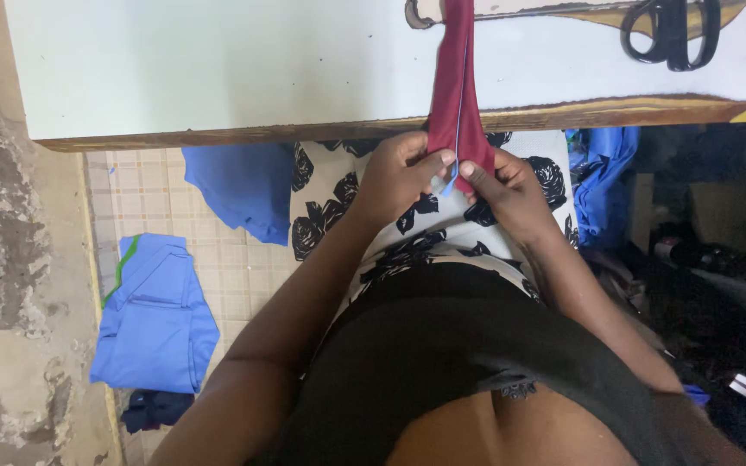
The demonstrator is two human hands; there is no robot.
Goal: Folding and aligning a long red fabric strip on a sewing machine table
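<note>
Both hands' fingers pinch lower end of maroon fabric strip (453,95): left hand (401,177), right hand (511,192); strip hangs off bench (218,69) edge above fingers, pulled taut for handling.

Cloth strip (454,95): maroon, thin light-blue edge line. Table (218,60): pale mint top, brown wood edge. Scissors (672,31): black. Skirt (330,203): white, black rose print. Top (442,362): black. Garments on floor (159,319): bright blue, one with green stripe. Floor tiles (243,276): beige.
</note>
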